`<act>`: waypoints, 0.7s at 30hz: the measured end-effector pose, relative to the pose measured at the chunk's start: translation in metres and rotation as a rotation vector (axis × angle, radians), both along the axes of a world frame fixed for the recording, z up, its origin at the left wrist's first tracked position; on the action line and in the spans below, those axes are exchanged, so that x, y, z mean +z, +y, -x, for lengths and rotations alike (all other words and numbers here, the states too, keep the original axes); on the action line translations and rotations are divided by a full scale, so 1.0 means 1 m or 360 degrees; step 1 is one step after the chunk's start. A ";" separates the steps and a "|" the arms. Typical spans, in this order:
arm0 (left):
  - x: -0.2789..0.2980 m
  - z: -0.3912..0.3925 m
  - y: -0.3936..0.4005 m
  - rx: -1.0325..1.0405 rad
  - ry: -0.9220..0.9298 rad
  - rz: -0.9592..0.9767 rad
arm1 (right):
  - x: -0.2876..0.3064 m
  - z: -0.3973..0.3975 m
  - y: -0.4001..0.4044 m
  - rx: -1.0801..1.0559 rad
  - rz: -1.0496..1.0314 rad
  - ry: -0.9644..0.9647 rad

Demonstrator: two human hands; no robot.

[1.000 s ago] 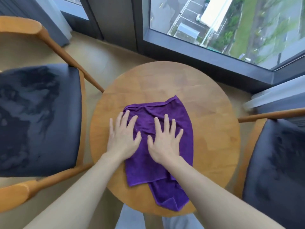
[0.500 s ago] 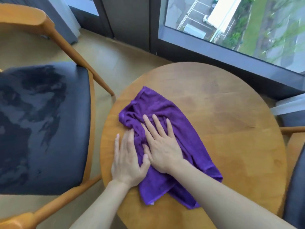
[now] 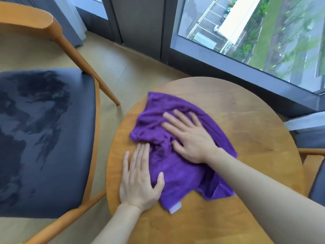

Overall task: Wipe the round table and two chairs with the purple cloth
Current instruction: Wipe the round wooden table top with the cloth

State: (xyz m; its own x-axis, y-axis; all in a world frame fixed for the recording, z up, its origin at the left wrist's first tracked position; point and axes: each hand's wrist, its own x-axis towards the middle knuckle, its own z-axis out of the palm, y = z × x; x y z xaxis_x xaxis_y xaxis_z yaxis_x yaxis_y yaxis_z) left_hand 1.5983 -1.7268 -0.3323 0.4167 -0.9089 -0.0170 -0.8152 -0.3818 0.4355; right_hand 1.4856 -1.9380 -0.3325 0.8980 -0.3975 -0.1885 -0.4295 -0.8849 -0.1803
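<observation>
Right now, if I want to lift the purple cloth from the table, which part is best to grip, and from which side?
Probably the bunched fold at the left edge of the purple cloth, just beyond the left hand. There the fabric stands up in ridges, easy to pinch; elsewhere it lies flat on the round table under the right hand. Come from above on the left, where the left hand's fingertips already reach the fold.

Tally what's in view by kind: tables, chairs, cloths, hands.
Round table: 1
Chairs: 2, the left chair and the right chair, only partly in frame
Purple cloth: 1
Hands: 2, left hand, right hand, both flat on the cloth
Total: 6
</observation>
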 end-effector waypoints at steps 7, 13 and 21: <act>0.003 -0.026 -0.066 0.0130 0.0095 0.0017 | -0.001 -0.051 0.030 -0.0555 -0.0065 -0.0123; 0.003 -0.029 -0.109 -0.0222 0.0068 0.0059 | -0.001 0.003 -0.037 -0.0879 0.0012 -0.0070; 0.003 -0.025 -0.107 -0.0093 -0.0042 0.0108 | 0.003 -0.038 -0.043 -0.0314 -0.0039 -0.0081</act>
State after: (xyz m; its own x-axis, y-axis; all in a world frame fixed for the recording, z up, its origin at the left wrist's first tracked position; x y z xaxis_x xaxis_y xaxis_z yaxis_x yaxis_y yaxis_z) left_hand 1.6237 -1.8343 -0.3295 0.3625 -0.9303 0.0559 -0.8468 -0.3037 0.4366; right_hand 1.5240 -1.9813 -0.3290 0.8120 -0.5624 -0.1564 -0.5837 -0.7797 -0.2266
